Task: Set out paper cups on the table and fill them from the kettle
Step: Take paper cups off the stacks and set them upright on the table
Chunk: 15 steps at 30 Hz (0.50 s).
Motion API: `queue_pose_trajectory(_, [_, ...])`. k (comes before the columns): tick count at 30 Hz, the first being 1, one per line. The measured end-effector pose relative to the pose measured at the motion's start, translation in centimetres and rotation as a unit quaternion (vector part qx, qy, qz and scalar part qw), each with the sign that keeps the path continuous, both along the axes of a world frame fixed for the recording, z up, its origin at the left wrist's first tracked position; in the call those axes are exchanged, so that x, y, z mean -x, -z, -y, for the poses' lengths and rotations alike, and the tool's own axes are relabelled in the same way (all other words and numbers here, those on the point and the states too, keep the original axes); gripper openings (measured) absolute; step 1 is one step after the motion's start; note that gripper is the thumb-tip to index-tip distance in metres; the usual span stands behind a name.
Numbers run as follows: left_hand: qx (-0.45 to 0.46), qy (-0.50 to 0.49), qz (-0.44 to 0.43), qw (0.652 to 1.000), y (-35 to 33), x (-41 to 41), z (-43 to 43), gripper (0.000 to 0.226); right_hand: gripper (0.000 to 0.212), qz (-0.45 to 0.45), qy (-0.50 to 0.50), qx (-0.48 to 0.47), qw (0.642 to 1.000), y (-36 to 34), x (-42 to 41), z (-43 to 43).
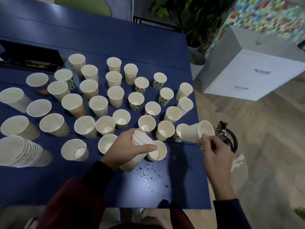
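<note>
Several paper cups (115,96) stand upright across the blue table (115,35). My left hand (127,147) grips a short stack of nested cups (132,160) near the front, tilted on its side, my thumb lying over the rim of a standing cup (158,150). My right hand (214,154) pinches the rim of a single cup (193,133), held tilted on its side above the table's right edge. The kettle (228,138), dark with a shiny spout, stands on the floor just past that edge, partly hidden behind my right hand.
A larger stack of nested cups (21,151) lies on its side at the front left. A black box (29,57) sits at the back left. Water droplets (148,172) spot the table front. A white drawer cabinet (252,71) and plants (189,15) stand to the right.
</note>
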State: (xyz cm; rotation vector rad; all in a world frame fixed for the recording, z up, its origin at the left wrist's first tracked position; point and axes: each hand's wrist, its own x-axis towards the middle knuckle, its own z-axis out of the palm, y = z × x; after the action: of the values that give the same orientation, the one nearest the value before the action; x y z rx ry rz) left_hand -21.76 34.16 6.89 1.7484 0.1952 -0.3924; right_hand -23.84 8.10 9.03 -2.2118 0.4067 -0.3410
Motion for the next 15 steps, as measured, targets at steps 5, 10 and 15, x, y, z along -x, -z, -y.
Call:
queue_pose_trajectory(5, [-0.013,-0.043,0.008,0.999,1.4,2.9,1.7,0.06,0.019,-0.087,-0.036,0.021,0.995,3.9,2.3,0.9])
queue_pose_trajectory(10, [-0.026,-0.082,-0.009,0.996,3.2,5.1,2.9,0.048,0.014,-0.169,-0.127,0.05,0.976,7.1,3.5,-0.2])
queue_pose_trajectory(15, [-0.062,-0.038,-0.027,0.997,4.1,6.5,3.8,0.073,0.022,-0.102,-0.147,0.067,0.982,6.0,4.3,-0.6])
